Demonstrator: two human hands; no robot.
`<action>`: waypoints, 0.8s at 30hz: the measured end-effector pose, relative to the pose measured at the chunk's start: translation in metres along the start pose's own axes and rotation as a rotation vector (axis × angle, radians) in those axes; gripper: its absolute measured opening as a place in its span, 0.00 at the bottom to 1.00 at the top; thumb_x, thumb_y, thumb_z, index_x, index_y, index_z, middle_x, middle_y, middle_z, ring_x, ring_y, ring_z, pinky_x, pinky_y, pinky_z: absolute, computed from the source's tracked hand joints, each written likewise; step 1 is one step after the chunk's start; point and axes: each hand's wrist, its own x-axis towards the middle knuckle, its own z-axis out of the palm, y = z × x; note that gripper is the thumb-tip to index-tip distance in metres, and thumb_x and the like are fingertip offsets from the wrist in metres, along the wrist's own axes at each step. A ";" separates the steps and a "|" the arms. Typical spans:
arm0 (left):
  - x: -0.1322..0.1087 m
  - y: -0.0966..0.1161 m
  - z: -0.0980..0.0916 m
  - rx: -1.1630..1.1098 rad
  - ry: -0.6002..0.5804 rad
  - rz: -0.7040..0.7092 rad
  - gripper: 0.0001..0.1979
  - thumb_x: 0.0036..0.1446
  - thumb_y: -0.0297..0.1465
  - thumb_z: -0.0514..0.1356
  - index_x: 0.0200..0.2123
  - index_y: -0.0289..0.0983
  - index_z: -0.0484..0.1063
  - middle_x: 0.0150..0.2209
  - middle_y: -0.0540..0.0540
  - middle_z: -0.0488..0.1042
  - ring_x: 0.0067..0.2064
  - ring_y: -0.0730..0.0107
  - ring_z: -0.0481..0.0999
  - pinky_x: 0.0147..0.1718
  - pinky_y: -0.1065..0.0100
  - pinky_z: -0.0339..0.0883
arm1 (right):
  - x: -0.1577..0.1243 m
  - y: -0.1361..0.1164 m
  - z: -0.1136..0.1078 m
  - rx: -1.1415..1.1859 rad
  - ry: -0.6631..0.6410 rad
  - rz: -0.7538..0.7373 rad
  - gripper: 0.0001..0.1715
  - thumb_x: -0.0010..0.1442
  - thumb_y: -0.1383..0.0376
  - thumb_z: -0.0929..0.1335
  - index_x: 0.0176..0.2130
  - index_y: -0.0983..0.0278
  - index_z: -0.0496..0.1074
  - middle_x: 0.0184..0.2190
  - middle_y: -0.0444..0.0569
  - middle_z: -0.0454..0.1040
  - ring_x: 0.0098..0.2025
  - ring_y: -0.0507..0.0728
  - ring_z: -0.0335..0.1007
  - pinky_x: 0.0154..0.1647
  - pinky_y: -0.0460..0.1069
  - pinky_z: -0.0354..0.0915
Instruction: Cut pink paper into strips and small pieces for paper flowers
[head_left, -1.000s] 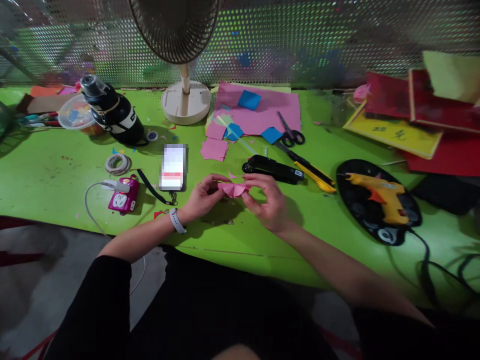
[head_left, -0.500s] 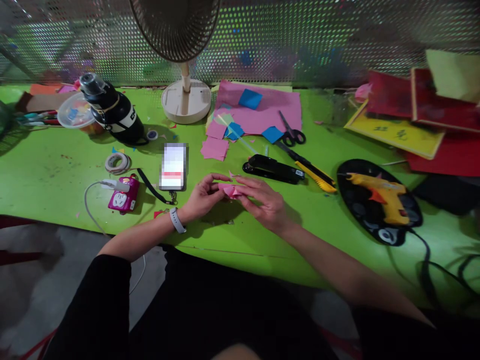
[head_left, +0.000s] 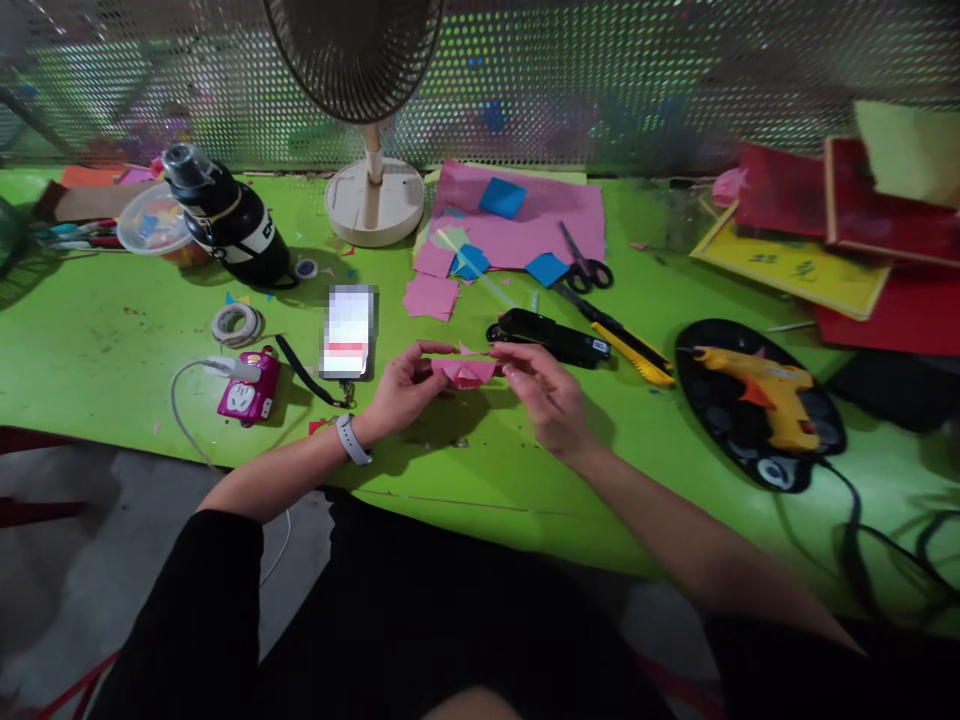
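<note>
A small folded piece of pink paper (head_left: 466, 374) is held between my two hands, above the green table. My left hand (head_left: 405, 388), with a pale watch band (head_left: 352, 440) at the wrist, pinches its left end. At its right end, my right hand (head_left: 546, 398) has thumb and fingers closed on the paper. The lower edge of the paper is rounded, and a pointed flap shows on its front. Just beyond my right hand lies a black stapler (head_left: 547, 337). A phone (head_left: 348, 332) with a blurred screen rests beyond my left hand.
Scissors (head_left: 581, 262), a yellow cutter (head_left: 630, 352) and pink paper squares (head_left: 431, 297) lie farther back. A yellow glue gun (head_left: 772, 395) sits on a black tray at right. The fan (head_left: 375, 200), black bottle (head_left: 238, 230), tape roll (head_left: 236, 324) and pink power adapter (head_left: 247, 388) stand around.
My right hand has shifted slightly right, and its fingers have moved off the middle of the pink paper. The paper now shows wider between my hands.
</note>
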 end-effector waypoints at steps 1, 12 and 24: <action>0.000 -0.001 0.000 0.013 -0.001 0.011 0.14 0.63 0.31 0.65 0.51 0.34 0.71 0.39 0.44 0.83 0.36 0.72 0.83 0.37 0.70 0.78 | 0.001 0.000 -0.001 0.038 0.012 0.059 0.15 0.68 0.58 0.67 0.52 0.57 0.77 0.48 0.51 0.80 0.45 0.58 0.79 0.44 0.56 0.78; -0.003 0.004 -0.005 0.419 -0.019 0.336 0.08 0.63 0.31 0.65 0.45 0.41 0.82 0.46 0.42 0.83 0.49 0.64 0.83 0.52 0.58 0.78 | -0.001 -0.005 0.004 0.384 -0.262 0.436 0.20 0.60 0.48 0.75 0.42 0.60 0.79 0.33 0.48 0.82 0.30 0.54 0.79 0.29 0.49 0.77; 0.003 0.020 -0.016 -0.007 -0.067 0.087 0.18 0.64 0.40 0.66 0.54 0.42 0.80 0.52 0.41 0.81 0.49 0.64 0.82 0.41 0.69 0.79 | 0.006 0.004 -0.002 0.552 -0.280 0.512 0.20 0.55 0.47 0.78 0.38 0.59 0.80 0.25 0.43 0.78 0.24 0.51 0.75 0.25 0.48 0.75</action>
